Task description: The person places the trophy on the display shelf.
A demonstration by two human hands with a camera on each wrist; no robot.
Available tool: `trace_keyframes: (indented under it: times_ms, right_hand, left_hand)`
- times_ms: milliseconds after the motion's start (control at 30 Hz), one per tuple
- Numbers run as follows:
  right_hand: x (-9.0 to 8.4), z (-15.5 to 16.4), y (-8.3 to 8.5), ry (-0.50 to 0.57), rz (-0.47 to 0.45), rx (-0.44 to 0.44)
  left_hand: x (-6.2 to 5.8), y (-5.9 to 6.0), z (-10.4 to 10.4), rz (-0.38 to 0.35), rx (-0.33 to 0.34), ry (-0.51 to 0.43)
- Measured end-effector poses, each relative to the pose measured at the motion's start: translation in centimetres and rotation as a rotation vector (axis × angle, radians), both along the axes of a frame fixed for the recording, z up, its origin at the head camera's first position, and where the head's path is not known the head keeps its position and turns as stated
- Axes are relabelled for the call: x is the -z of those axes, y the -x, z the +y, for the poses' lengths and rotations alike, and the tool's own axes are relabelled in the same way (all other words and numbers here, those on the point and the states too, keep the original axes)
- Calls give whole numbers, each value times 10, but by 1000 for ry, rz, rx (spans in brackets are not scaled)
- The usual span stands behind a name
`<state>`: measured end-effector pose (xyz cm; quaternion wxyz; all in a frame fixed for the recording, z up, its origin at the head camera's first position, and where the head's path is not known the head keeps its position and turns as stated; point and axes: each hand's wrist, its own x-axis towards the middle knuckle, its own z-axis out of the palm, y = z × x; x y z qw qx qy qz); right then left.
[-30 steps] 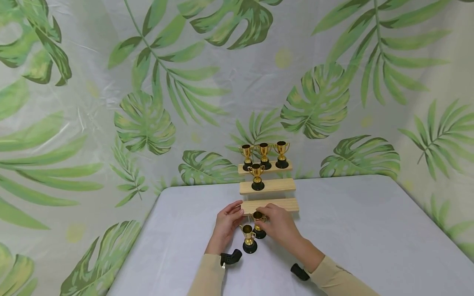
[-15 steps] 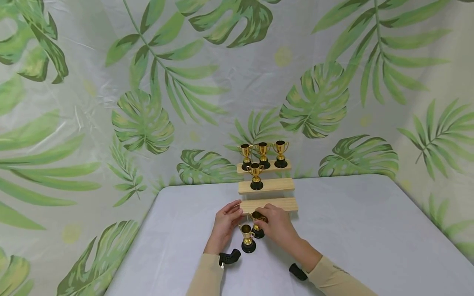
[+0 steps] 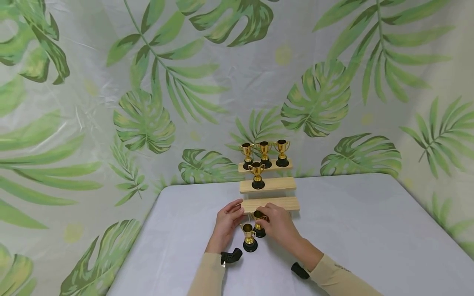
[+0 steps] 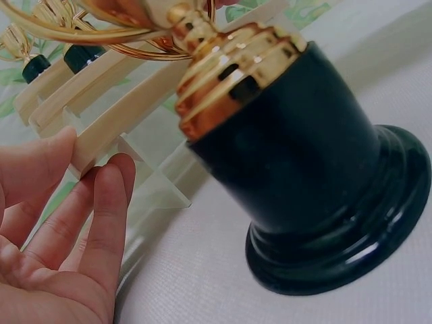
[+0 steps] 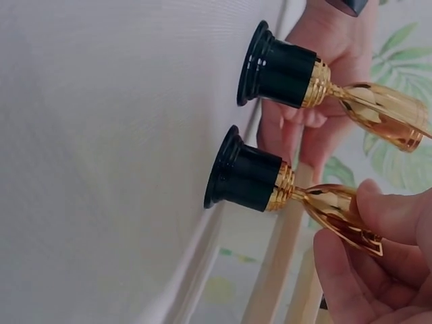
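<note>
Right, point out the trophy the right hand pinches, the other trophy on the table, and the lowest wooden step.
pinched trophy (image 3: pixel 258 215), head view, on its gold cup.
free trophy (image 3: pixel 249 246), head view, on its black base.
lowest wooden step (image 3: pixel 281 202), head view, on its bare top.

In the left wrist view the near trophy (image 4: pixel 317 169) fills the picture, and its cup and handles are cut off by the top edge. In the right wrist view the right hand (image 5: pixel 378 270) covers the cup rim of the far trophy (image 5: pixel 270 182), and the frame's right edge cuts that hand off. From the head camera the four trophies on the wooden stepped stand (image 3: pixel 268 185) are too small for any detail, and the far trophy's cup is partly hidden behind the fingers.
</note>
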<state>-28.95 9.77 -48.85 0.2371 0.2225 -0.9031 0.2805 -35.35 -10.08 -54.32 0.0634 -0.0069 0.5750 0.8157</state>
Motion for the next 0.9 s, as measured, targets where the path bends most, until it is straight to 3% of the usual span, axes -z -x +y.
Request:
trace_keyframes:
  times_ms: [900]
  right_hand:
    - [-11,9,3,-7,-36,6]
  left_hand:
    - [5,5,1,10,-3,-14]
